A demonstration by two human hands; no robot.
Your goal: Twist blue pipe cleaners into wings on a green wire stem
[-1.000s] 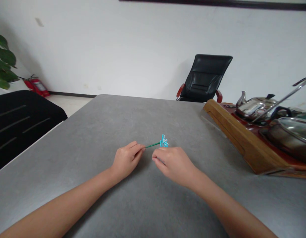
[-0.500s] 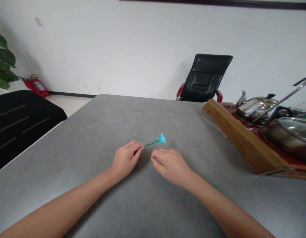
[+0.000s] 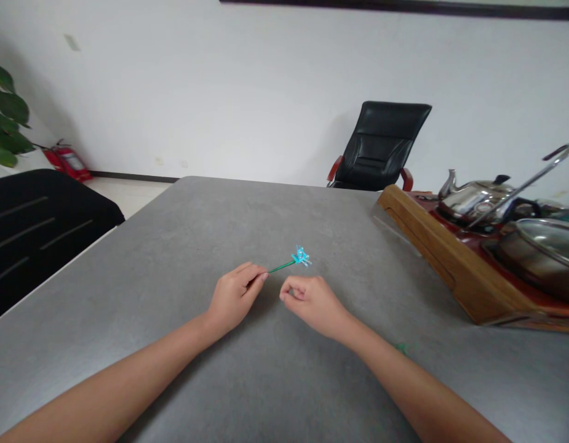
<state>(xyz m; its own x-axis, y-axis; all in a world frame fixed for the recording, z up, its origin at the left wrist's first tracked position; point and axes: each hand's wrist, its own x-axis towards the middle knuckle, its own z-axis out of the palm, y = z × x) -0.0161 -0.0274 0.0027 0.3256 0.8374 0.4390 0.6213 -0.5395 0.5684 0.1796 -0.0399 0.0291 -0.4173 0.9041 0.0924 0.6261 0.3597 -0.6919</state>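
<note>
Near the middle of the grey table [image 3: 247, 215], my left hand [image 3: 235, 295] pinches the green stem of a small blue flower [image 3: 301, 256]. The stem points right and slightly away, with the blue head at its far end. My right hand [image 3: 314, 304] is curled just below the flower head, thumb and fingertips close together, apart from the stem. Whether anything small is between those fingertips cannot be made out. A small green piece [image 3: 401, 348] lies on the table beside my right forearm, partly hidden by it.
On the right stands a wooden tea tray [image 3: 450, 271] with a steel kettle [image 3: 478, 197] and a glass-lidded pot [image 3: 542, 252]. Beyond the table is a black chair [image 3: 385, 141]. Another dark chair [image 3: 44, 227], a plant [image 3: 10, 111] and a red fire extinguisher [image 3: 72, 163] are at left.
My right hand has shifted slightly left, still curled. The flower head has turned a little, while my left hand keeps its place on the stem.
</note>
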